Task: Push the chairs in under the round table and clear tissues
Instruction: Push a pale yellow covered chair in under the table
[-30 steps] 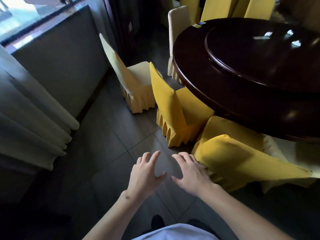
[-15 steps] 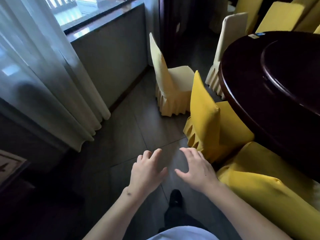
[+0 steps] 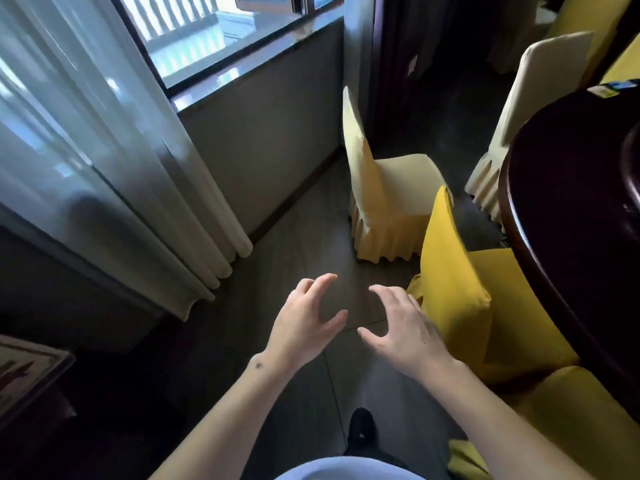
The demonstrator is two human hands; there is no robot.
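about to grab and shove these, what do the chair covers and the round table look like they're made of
Pale yellow chair: seemingly a matte woven fabric slipcover, given the pleated skirt at its base and its soft folds. Bright yellow chair: similar cloth, smooth and stretched, no sheen. Round table: apparently dark wood with a glossy lacquer, given its reflections; a veneer is possible.

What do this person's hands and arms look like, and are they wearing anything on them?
Both forearms are bare, with no sleeves, gloves, watch or rings visible. The left hand has a small dark mark at the wrist. The right hand shows tiny dark specks on its back. A pale garment shows at the bottom edge.
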